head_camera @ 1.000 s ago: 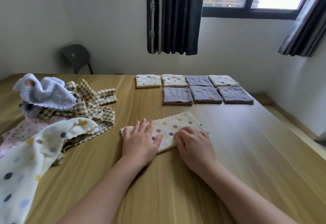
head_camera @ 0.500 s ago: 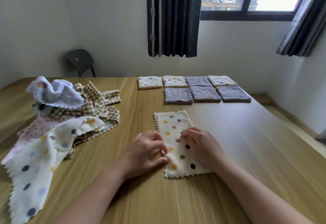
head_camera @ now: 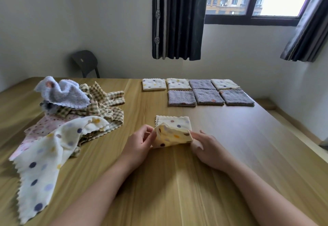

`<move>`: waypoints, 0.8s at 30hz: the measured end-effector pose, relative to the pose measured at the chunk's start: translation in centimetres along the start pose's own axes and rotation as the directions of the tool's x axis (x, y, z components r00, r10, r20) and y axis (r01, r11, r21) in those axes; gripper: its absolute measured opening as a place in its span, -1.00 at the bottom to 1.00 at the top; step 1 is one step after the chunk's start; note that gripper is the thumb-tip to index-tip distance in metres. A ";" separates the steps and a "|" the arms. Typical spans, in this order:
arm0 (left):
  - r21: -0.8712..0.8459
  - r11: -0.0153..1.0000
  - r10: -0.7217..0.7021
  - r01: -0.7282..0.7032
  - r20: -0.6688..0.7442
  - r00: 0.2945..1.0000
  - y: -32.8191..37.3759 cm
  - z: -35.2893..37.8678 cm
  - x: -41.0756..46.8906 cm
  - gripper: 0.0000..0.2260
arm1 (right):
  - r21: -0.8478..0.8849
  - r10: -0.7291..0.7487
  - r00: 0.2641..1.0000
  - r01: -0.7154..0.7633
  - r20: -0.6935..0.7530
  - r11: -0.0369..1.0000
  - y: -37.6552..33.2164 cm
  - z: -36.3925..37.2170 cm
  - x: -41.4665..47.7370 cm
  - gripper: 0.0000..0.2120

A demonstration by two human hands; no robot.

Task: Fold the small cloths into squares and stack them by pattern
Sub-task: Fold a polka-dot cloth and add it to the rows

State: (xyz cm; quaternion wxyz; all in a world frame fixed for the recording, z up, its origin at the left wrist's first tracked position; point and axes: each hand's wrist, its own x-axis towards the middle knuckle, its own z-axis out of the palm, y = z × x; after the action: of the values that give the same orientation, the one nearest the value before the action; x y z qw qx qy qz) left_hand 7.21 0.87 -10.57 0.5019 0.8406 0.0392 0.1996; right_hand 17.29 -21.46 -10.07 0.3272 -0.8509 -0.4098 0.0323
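Fingers of the left hand (head_camera: pixel 140 144) and right hand (head_camera: pixel 209 149) pinch the lifted near edge of the cream polka-dot terry cloth (head_camera: pixel 174 134), just above the wooden worktop (head_camera: pixel 177 190). Bare wood lies rightward; crumpled cloth heap (head_camera: pixel 99 108) leftward, folded squares (head_camera: pixel 208 96) beyond.

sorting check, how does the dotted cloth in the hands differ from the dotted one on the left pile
The held cloth is folded small; the pile cloth lies unfolded. Left hand and right hand pinch the held cloth; no hand holds the pile cloth. Both cream, dotted, zigzag-edged.
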 end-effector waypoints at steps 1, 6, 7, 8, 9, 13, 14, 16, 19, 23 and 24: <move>-0.013 1.000 -0.010 0.010 -0.010 1.000 0.0 0.0 0.0 -0.62 | 0.013 -0.042 0.999 0.042 0.006 0.999 -0.1 0.2 0.0 -0.58; 0.078 0.995 0.060 -0.068 0.091 0.994 0.1 -0.3 0.0 -0.80 | 0.093 -0.091 0.989 0.102 -0.121 0.990 -0.3 0.9 0.0 -0.69; 0.114 0.988 0.089 -0.105 0.138 0.986 0.0 -0.5 0.0 -0.84 | 0.106 -0.098 0.987 0.112 -0.127 0.988 -0.2 0.9 0.0 -0.71; 0.146 0.978 0.116 -0.146 0.192 0.974 -0.1 -0.7 0.0 -0.88 | 0.117 -0.100 0.987 0.115 -0.128 0.986 -0.2 0.9 0.0 -0.73; 0.180 0.965 0.142 -0.189 0.244 0.959 -0.1 -0.9 -0.1 -0.88 | 0.139 -0.104 0.986 0.121 -0.127 0.983 -0.1 0.8 0.0 -0.76; 0.333 0.887 0.218 -0.320 0.308 0.926 -0.4 -0.5 -0.3 -0.79 | 0.223 -0.109 0.992 0.119 -0.056 0.967 -0.2 0.4 0.0 -0.70; 0.353 0.875 0.236 -0.332 0.289 0.928 -0.4 -0.4 -0.2 -0.78 | 0.239 -0.107 0.994 0.110 -0.028 0.965 -0.3 0.4 0.0 -0.69; 0.367 0.863 0.261 -0.347 0.263 0.929 -0.6 -0.4 -0.1 -0.77 | 0.243 -0.108 0.994 0.101 0.017 0.965 -0.4 0.4 -0.1 -0.69; 0.371 0.847 0.305 -0.381 0.248 0.920 -0.7 -0.5 -0.2 -0.78 | 0.152 -0.125 0.988 0.110 0.092 0.982 -0.4 0.1 -0.2 -0.67; 0.397 0.844 0.272 -0.361 0.264 0.925 -0.7 -0.6 -0.4 -0.78 | 0.135 -0.165 0.984 0.154 0.073 0.979 -0.5 -0.2 -0.2 -0.69; 0.412 0.841 0.250 -0.350 0.278 0.927 -0.7 -0.5 -0.4 -0.78 | 0.139 -0.167 0.985 0.160 0.045 0.977 -0.5 -0.2 -0.2 -0.69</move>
State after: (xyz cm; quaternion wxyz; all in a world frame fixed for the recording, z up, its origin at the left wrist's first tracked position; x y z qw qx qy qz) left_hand 6.70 1.54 -11.10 0.2549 0.9464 -0.1023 0.1699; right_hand 16.86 -21.49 -9.71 0.3737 -0.7890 -0.4844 0.0569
